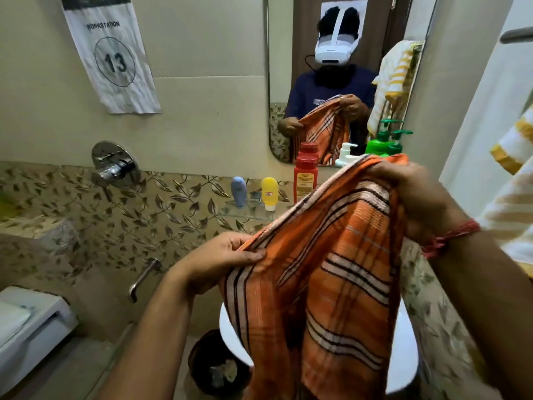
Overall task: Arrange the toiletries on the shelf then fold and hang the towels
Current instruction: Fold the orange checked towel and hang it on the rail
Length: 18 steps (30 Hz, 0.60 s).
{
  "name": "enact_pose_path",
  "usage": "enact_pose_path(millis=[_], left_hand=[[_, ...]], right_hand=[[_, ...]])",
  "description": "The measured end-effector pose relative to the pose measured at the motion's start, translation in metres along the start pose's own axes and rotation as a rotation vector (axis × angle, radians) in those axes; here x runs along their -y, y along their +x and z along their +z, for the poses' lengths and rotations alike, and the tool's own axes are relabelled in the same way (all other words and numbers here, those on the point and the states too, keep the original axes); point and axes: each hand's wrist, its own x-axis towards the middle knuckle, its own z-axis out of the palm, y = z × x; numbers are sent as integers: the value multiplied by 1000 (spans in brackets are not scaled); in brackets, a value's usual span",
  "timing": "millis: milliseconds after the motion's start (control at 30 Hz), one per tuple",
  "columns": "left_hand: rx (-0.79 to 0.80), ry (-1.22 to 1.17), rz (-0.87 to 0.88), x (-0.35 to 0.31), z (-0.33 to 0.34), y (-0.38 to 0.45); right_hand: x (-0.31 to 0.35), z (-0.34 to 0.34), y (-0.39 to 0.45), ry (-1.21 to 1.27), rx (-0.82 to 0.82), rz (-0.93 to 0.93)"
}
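Here, the orange striped towel [331, 264] is held up by both hands in front of the person, above the white basin [230, 327]. The grip of the left hand [222, 259] is pinched on a lower corner of the towel's top edge, thumb over the cloth and fingers curled beneath. The grip of the right hand [415, 192] is closed round the higher, far corner, cloth bunched inside the fingers; a red thread band [450, 236] is worn at that wrist. The towel's top edge is stretched on a slant between the two grips, and the rest hangs down in loose folds, hiding most of the basin.

Beyond the towel, on the glass shelf [248, 210] against the leaf-patterned wall, a blue bottle [238, 191], a yellow tube [269, 193] standing on its cap and a red bottle [305, 179] are set in a row, left to right. Further right, a white pump bottle [344, 154] and a green pump bottle [396, 142] are partly hidden by the towel's edge. A yellow-and-white striped towel [510, 180] is hung at the right edge. The mirror [331, 76] is mounted above the shelf. A paper sign [112, 53] marked 13 is fixed to the far wall at left, with a chrome tap control [115, 164] below it. A dark bin [216, 368] stands on the floor beneath the basin.
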Motion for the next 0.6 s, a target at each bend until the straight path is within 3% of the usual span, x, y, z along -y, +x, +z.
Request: enact_pose_path(millis=[67, 200, 300, 467, 600], left_hand=[[-7, -16, 18, 1, -12, -2], [66, 82, 151, -33, -7, 7], [156, 181, 196, -60, -5, 12], [240, 225, 64, -49, -49, 12], [237, 343, -17, -5, -90, 12]], right_hand=[[-2, 3, -5, -133, -21, -48], [-9, 46, -20, -858, 419, -84], [-18, 86, -16, -1160, 553, -193], [-8, 96, -12, -1074, 339, -169], [-6, 73, -16, -759, -31, -268]])
